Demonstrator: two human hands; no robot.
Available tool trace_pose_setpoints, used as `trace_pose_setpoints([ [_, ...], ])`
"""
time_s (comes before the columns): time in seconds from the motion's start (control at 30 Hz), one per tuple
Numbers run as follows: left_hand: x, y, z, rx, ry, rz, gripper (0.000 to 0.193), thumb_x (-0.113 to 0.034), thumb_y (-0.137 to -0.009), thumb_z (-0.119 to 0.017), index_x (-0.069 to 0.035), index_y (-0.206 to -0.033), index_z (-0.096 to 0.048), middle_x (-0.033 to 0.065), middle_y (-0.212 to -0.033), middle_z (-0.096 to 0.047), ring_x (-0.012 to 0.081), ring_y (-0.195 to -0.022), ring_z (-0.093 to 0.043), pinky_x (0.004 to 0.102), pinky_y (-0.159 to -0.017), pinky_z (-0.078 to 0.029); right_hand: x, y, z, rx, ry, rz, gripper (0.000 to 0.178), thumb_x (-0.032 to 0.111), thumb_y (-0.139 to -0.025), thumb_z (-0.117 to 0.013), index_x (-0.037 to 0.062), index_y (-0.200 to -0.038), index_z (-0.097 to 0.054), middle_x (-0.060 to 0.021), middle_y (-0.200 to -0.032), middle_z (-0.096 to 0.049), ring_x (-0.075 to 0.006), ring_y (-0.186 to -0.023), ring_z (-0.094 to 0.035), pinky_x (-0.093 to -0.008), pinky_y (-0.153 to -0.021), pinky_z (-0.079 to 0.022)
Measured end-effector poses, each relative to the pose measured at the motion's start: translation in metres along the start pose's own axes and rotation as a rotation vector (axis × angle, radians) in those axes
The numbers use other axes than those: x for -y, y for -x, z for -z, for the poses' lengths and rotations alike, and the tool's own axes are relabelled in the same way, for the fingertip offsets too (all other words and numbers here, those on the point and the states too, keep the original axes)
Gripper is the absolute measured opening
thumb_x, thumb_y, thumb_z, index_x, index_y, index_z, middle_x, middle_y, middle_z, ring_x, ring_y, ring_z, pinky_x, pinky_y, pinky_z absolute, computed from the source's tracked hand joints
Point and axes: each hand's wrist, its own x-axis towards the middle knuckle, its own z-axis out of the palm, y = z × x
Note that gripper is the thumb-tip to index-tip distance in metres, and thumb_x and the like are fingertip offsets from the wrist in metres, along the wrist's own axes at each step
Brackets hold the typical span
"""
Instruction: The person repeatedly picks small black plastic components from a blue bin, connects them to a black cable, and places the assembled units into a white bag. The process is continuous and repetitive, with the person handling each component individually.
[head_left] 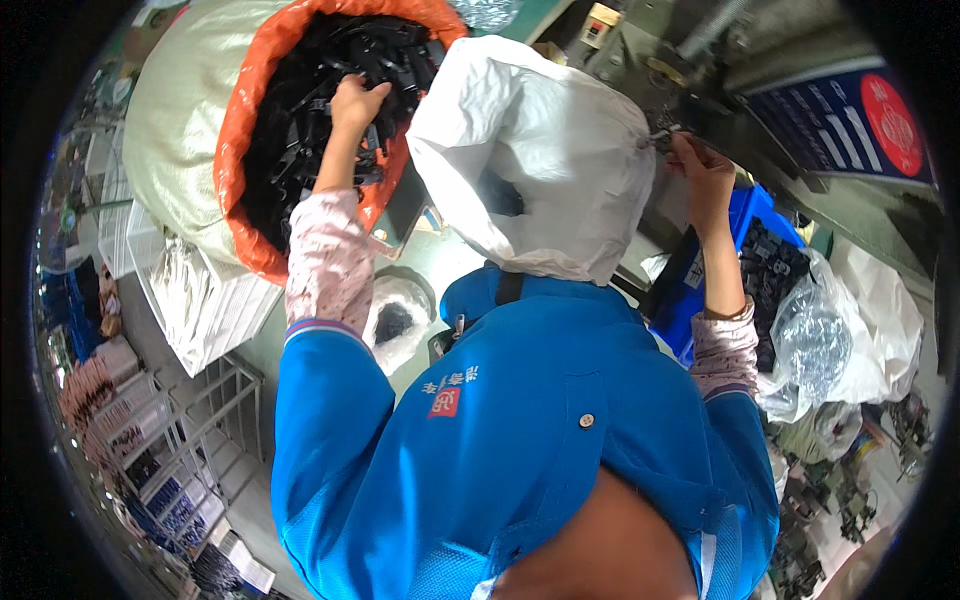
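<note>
My left hand (357,105) reaches over a heap of small black plastic parts (300,125) in a large sack with an orange lining (232,150). Its thumb and forefinger are spread apart; the other fingers are partly hidden, and I see nothing held. At the right, my right hand (703,168) is closed, its fingertips pinched at a small metal fixture (662,138) of the machine. What lies between them is too small to make out. A white cloth bag (590,150) hangs open between my hands, with something dark visible inside it.
Right of my lap stands a blue bin (685,335) of black parts (770,265), beside clear plastic bags (815,330). A machine bears a blue sign (825,125). At the left are white crates (215,320) and a metal rack (215,410). Another plastic bag (400,300) sits below the sack.
</note>
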Motion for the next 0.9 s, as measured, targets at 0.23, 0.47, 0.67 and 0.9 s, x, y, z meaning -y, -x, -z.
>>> trace_pose_setpoints([
  [0.23, -0.012, 0.075, 0.043, 0.142, 0.956, 0.172, 0.055, -0.010, -0.090, -0.059, -0.009, -0.138, -0.030, 0.0103, -0.095, -0.060, 0.0181, -0.084, -0.061, 0.0282, -0.061, -0.051, 0.035, 0.034, -0.012, 0.090, -0.344, -0.012, 0.021, 0.010, -0.086, -0.067, -0.0064, -0.099, -0.066, -0.0125, -0.083, -0.067, -0.0178, -0.069, -0.063, -0.0307, -0.065, -0.055],
  [0.47, -0.051, 0.136, 0.075, 0.502, 1.706, 0.012, 0.053, -0.001, -0.090, -0.049, -0.005, -0.140, -0.032, 0.0181, -0.110, -0.056, 0.0264, -0.097, -0.060, 0.0353, -0.089, -0.050, 0.043, 0.022, -0.026, 0.184, -0.195, -0.045, 0.022, 0.018, -0.085, -0.067, -0.0033, -0.092, -0.066, -0.0126, -0.084, -0.066, -0.0181, -0.073, -0.063, -0.0314, -0.065, -0.053],
  [0.67, -0.084, 0.163, 0.060, 0.386, 1.459, 0.017, 0.034, -0.006, -0.091, -0.057, -0.004, -0.123, -0.048, 0.0146, -0.094, -0.063, 0.0222, -0.085, -0.065, 0.0289, -0.075, -0.055, 0.021, 0.017, -0.049, 0.069, -0.484, 0.094, 0.021, 0.016, -0.079, -0.071, -0.0041, -0.073, -0.067, -0.0105, -0.070, -0.065, -0.0173, -0.056, -0.061, -0.0310, -0.050, -0.052],
  [0.9, -0.154, 0.197, 0.050, 0.560, 1.315, -0.120, 0.011, -0.010, -0.090, -0.062, -0.005, -0.099, -0.059, -0.0048, -0.057, -0.045, 0.0044, -0.042, -0.034, 0.0196, -0.038, -0.027, -0.004, 0.072, -0.005, -0.192, 0.394, 0.570, 0.018, 0.019, -0.085, -0.065, 0.0024, -0.091, -0.068, -0.0130, -0.077, -0.067, -0.0201, -0.067, -0.066, -0.0289, -0.060, -0.051],
])
